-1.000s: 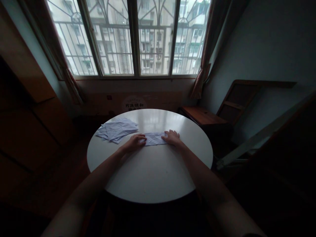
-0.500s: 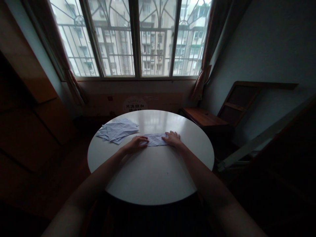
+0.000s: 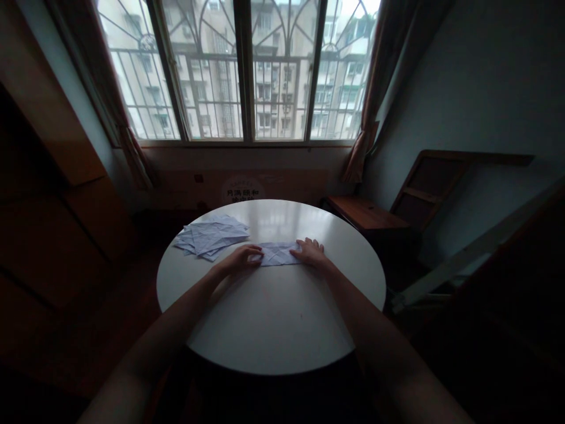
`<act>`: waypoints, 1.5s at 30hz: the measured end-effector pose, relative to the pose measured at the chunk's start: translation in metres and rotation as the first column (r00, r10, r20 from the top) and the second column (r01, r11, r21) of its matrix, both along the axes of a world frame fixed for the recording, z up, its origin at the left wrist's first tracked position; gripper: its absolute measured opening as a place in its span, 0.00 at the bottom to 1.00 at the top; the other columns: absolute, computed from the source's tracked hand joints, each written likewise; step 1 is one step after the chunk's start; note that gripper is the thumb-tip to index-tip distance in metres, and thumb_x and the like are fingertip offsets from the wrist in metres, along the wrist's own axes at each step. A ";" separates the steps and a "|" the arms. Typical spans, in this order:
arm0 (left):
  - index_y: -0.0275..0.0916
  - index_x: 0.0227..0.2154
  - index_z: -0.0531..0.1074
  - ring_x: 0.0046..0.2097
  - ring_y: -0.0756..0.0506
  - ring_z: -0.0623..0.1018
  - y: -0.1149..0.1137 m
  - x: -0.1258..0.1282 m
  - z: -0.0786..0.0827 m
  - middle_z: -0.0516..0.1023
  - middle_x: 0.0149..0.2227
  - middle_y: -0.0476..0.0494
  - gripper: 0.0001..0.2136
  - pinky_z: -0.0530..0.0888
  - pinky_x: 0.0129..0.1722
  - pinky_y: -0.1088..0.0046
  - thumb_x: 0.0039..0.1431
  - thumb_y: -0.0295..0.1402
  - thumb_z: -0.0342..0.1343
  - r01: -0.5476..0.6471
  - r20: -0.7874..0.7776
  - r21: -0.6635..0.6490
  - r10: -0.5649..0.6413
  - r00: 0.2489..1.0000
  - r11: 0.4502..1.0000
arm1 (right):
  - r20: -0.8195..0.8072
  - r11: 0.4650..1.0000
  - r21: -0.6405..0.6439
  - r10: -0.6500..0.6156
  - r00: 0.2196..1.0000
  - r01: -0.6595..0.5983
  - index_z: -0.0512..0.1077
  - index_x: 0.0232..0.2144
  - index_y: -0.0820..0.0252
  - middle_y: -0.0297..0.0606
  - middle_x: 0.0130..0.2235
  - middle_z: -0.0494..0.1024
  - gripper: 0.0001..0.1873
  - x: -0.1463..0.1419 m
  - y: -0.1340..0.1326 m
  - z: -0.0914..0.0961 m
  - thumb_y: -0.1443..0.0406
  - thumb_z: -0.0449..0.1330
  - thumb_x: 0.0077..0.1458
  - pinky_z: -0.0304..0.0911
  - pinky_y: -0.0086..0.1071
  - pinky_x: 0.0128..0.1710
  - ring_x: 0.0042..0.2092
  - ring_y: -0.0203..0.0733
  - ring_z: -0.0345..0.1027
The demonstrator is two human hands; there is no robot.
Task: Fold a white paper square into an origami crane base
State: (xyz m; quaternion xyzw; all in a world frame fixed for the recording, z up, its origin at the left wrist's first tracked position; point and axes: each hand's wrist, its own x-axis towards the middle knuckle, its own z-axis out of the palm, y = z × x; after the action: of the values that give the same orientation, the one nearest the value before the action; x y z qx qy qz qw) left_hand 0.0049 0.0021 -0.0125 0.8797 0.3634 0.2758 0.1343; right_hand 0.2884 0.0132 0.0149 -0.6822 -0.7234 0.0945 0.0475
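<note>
Creased paper strip lying on round white table, between the two hands. Both forearms reach forward from the lower corners, converging toward the paper. Left hand at the strip's left end, fingers curled over it; right hand at the right end, thumb toward the paper, fingers spread forward. Hands apart; can't tell if either grips. Paper pile beyond left hand.
</note>
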 end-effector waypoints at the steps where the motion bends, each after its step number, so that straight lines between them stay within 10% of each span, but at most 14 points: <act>1: 0.40 0.45 0.78 0.50 0.42 0.76 -0.001 -0.001 0.001 0.76 0.50 0.38 0.14 0.71 0.53 0.65 0.57 0.38 0.59 0.007 0.013 0.007 -0.007 1.000 1.000 | 0.001 1.000 0.000 0.000 1.000 0.000 0.59 0.62 0.53 0.49 0.65 0.55 0.35 0.000 0.000 0.000 0.45 0.49 0.58 0.43 0.53 0.60 0.65 0.59 0.46; 12: 0.38 0.37 0.79 0.39 0.47 0.78 -0.017 0.015 0.014 0.79 0.39 0.40 0.09 0.73 0.41 0.73 0.56 0.36 0.61 0.100 0.118 -0.038 -0.095 0.988 0.994 | -0.008 0.999 -0.033 -0.006 1.000 0.006 0.57 0.63 0.52 0.48 0.67 0.50 0.36 -0.002 0.001 0.000 0.45 0.50 0.57 0.39 0.56 0.61 0.67 0.62 0.40; 29: 0.36 0.29 0.73 0.29 0.51 0.73 -0.027 0.027 0.026 0.76 0.34 0.44 0.09 0.66 0.31 0.76 0.60 0.24 0.49 0.127 -0.412 0.296 0.006 0.911 0.947 | -0.024 0.999 -0.040 -0.006 1.000 0.005 0.58 0.63 0.52 0.49 0.67 0.50 0.35 -0.004 -0.002 0.002 0.46 0.50 0.58 0.38 0.57 0.61 0.67 0.64 0.40; 45: 0.34 0.26 0.73 0.30 0.52 0.72 -0.025 0.018 0.027 0.74 0.29 0.46 0.06 0.66 0.31 0.79 0.52 0.20 0.53 0.126 -0.057 0.021 -0.125 0.990 0.992 | -0.036 0.999 -0.048 -0.002 0.999 0.000 0.57 0.63 0.51 0.49 0.68 0.49 0.34 -0.003 -0.004 0.004 0.47 0.51 0.58 0.37 0.56 0.62 0.68 0.63 0.38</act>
State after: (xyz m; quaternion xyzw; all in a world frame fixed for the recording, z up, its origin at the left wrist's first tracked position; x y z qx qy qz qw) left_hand 0.0229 -0.0224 0.0143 0.9098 0.3074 0.2465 0.1305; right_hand 0.2850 0.0096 0.0186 -0.6817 -0.7197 0.1239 0.0442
